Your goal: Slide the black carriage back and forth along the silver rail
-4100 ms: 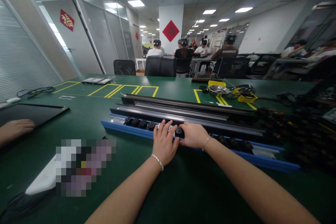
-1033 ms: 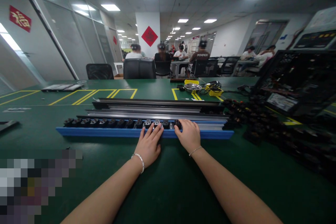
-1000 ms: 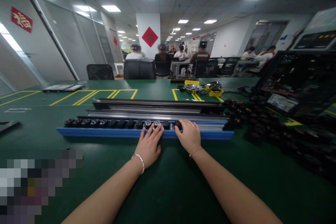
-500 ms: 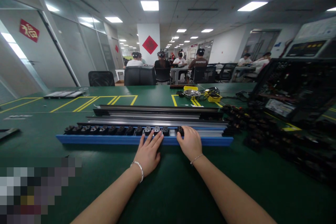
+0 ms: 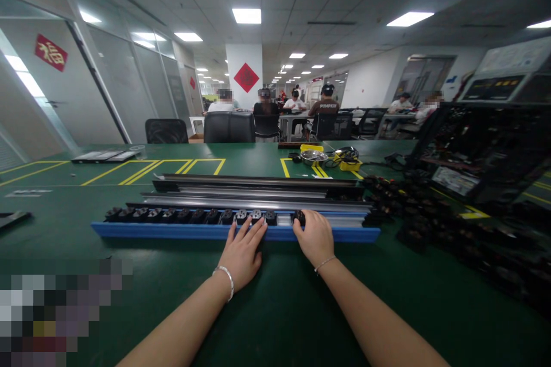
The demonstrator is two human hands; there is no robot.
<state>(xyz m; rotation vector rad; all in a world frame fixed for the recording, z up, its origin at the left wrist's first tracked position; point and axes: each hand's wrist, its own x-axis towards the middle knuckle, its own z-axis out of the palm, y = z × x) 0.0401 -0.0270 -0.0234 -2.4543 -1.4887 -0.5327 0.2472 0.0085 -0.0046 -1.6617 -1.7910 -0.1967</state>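
Note:
A long blue rail (image 5: 172, 231) lies across the green table in front of me. Several black socket modules (image 5: 198, 215) sit in a row along its channel, from the left end to just past the middle. My left hand (image 5: 243, 246) rests with fingers spread on the rail's front edge, fingertips touching the modules near the row's right end. My right hand (image 5: 315, 235) is closed round another black socket module (image 5: 298, 218) in the channel. A bare stretch of channel lies between that module and the row. My right fingers partly hide it.
Behind the blue rail lie more dark and silvery rails (image 5: 258, 182). A heap of black modules (image 5: 430, 218) spreads on the right, beside an open black case (image 5: 482, 143). A metal bowl (image 5: 314, 156) and yellow trays stand farther back. People sit at tables beyond.
My right hand has shifted slightly to the right along the rail with the socket module. My left hand stays in place. The camera view has tilted up slightly.

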